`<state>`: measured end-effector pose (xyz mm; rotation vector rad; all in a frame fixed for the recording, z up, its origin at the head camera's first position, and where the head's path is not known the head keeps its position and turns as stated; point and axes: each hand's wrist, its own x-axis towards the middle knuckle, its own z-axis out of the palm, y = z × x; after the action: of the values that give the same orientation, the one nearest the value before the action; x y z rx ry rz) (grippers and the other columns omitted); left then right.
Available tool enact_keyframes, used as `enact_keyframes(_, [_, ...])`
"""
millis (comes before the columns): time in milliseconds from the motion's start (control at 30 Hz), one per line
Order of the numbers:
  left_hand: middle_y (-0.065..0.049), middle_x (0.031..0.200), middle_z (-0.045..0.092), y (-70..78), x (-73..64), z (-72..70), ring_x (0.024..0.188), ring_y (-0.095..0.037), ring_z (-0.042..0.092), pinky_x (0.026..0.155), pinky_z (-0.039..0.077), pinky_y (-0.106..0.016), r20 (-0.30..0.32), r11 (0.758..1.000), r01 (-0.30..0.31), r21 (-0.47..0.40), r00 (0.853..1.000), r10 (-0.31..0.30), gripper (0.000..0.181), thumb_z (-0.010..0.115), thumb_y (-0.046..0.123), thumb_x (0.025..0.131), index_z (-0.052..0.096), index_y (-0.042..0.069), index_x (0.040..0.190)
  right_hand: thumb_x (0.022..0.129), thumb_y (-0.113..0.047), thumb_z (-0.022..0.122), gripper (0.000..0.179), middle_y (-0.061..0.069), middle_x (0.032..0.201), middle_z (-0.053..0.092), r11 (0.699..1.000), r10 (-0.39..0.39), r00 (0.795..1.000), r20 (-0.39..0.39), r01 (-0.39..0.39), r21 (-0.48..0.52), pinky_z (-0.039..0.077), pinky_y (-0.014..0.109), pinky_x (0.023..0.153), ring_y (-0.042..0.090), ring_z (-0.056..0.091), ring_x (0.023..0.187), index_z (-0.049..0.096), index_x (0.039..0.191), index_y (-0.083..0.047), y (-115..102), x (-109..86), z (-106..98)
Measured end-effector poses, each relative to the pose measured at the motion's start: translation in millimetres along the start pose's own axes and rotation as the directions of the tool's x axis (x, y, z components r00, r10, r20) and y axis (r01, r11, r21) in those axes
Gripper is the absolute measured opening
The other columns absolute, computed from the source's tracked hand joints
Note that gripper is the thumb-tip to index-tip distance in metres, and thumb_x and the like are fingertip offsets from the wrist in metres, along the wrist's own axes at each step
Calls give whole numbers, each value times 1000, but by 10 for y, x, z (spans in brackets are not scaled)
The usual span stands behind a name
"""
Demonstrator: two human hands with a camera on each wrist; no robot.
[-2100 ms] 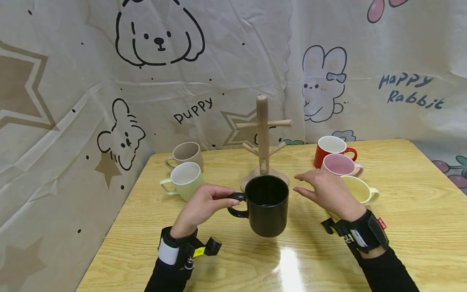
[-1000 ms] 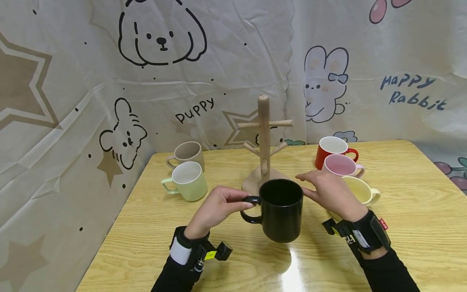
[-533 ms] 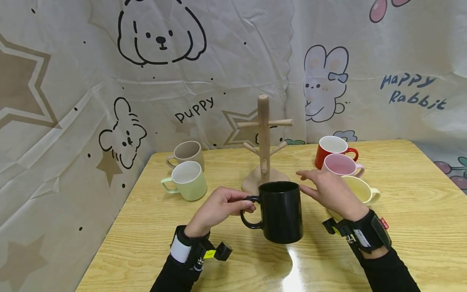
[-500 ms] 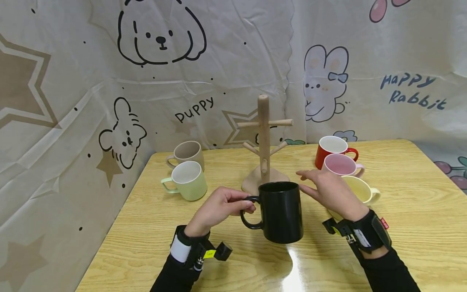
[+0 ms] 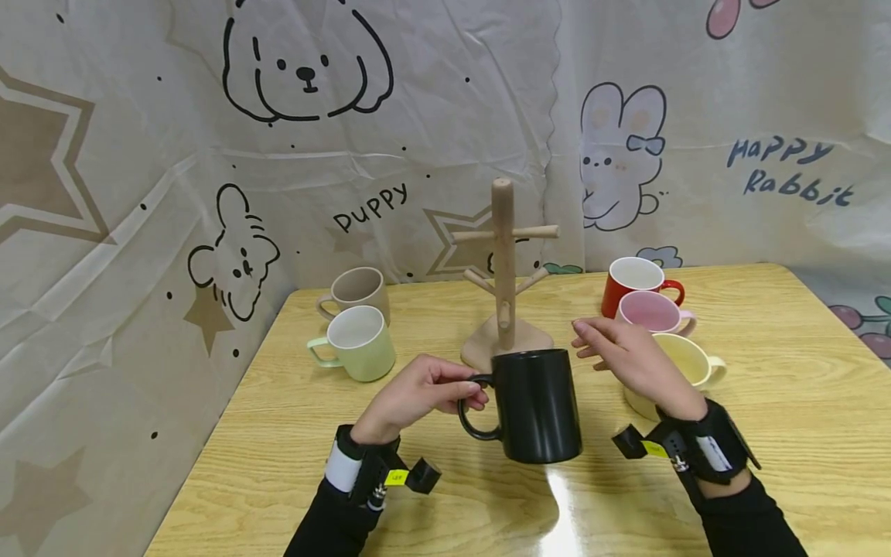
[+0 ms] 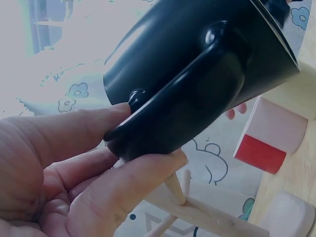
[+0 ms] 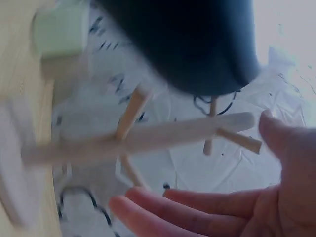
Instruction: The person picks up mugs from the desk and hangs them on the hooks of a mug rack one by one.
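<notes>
My left hand [image 5: 419, 393] pinches the handle of a black mug [image 5: 539, 410] between thumb and fingers. The mug is held up over the table, its opening tipped away so the inside is hidden in the head view. Up close in the left wrist view, the thumb and a finger press both sides of the black handle [image 6: 182, 98]. To the mug's right, my right hand [image 5: 636, 360] holds nothing, fingers extended and loosely bent, apart from the mug. Behind the mug stands a wooden mug tree [image 5: 503, 263] with bare pegs.
Left of the tree stand a taupe mug [image 5: 372, 292] and a light green mug [image 5: 365, 352]. On the right, a red mug [image 5: 614, 292], a pink mug [image 5: 650, 312] and a yellow mug [image 5: 685, 360] stand in a row. A printed cloth [image 5: 445, 93] hangs behind the table [image 5: 278, 464].
Over two seconds the mug and left hand moved right, and the mug's opening tilted away from view. The right hand has just turned, its fingertips moving slightly back from the mug.
</notes>
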<state>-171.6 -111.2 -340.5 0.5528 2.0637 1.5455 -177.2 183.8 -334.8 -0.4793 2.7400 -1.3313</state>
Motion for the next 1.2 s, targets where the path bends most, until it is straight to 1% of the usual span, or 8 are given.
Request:
enact_keyframes(133, [-8, 94, 70, -4, -1, -16, 86, -9, 65, 78, 54, -28, -8, 1000, -4, 2, 1000, 4, 27, 57, 20, 91, 66, 1, 107, 100, -42, 26, 63, 34, 126, 49, 955, -40, 985, 169, -13, 296, 55, 34, 77, 36, 58, 109, 32, 138, 8, -22, -55, -42])
enact_keyframes(267, [-9, 95, 70, -8, -4, -31, 87, -9, 65, 78, 54, -28, -18, 1000, -9, 10, 1000, 10, 27, 58, 20, 91, 66, 1, 108, 96, -51, 30, 77, 40, 136, 30, 857, -164, 941, 297, -13, 515, 53, 40, 84, 31, 56, 113, 13, 143, 7, 0, -71, -5])
enact_keyframes(400, [-9, 95, 70, -8, -7, -40, 87, -10, 65, 78, 54, -28, -18, 1000, -5, 7, 1000, 5, 27, 58, 19, 90, 65, 1, 109, 89, -50, 50, 89, 26, 139, 38, 747, -191, 903, 385, -121, 654, 47, 46, 92, 21, 52, 115, 5, 146, 2, -16, -68, 131])
enact_keyframes(467, [-8, 95, 70, -3, -10, -43, 87, -10, 65, 78, 54, -28, -23, 1000, 4, 4, 1000, -4, 26, 58, 19, 90, 66, 2, 109, 86, -43, 59, 93, 15, 134, 44, 708, -160, 902, 401, -178, 684, 44, 44, 92, 18, 50, 112, 3, 146, 0, -63, -74, 214])
enact_keyframes(533, [-8, 95, 70, 3, -14, -46, 88, -10, 65, 77, 53, -28, -32, 1000, 10, 4, 999, -10, 26, 58, 20, 90, 66, 3, 108, 84, -37, 65, 96, 12, 130, 45, 689, -118, 915, 385, -203, 696, 43, 40, 92, 19, 50, 109, 2, 146, 0, -126, -83, 293])
enact_keyframes(767, [-8, 94, 70, 7, -17, -45, 88, -11, 65, 79, 53, -29, -32, 1000, 3, 5, 999, -3, 25, 59, 20, 90, 67, 3, 107, 80, -22, 70, 94, 27, 133, 39, 726, 3, 964, 266, -185, 662, 43, 34, 90, 21, 52, 105, 6, 146, -2, -283, -120, 476])
enact_keyframes(1000, [-8, 92, 70, -20, -1, -53, 85, -9, 64, 78, 53, -27, -28, 1000, -15, 25, 999, 16, 24, 58, 18, 91, 66, 0, 104, 78, -15, 71, 69, 20, 123, 50, 723, 47, 978, 201, -172, 669, 47, 39, 87, 23, 56, 101, 32, 133, 0, -326, -102, 601])
enact_keyframes(1200, [-11, 91, 69, -29, 13, -51, 82, -8, 62, 75, 52, -25, -13, 998, -29, 64, 999, 30, 24, 57, 17, 91, 66, -3, 101, 77, -13, 70, 66, 21, 121, 51, 732, 74, 984, 165, -166, 661, 46, 37, 86, 23, 56, 99, 34, 130, 2, -323, -108, 643])
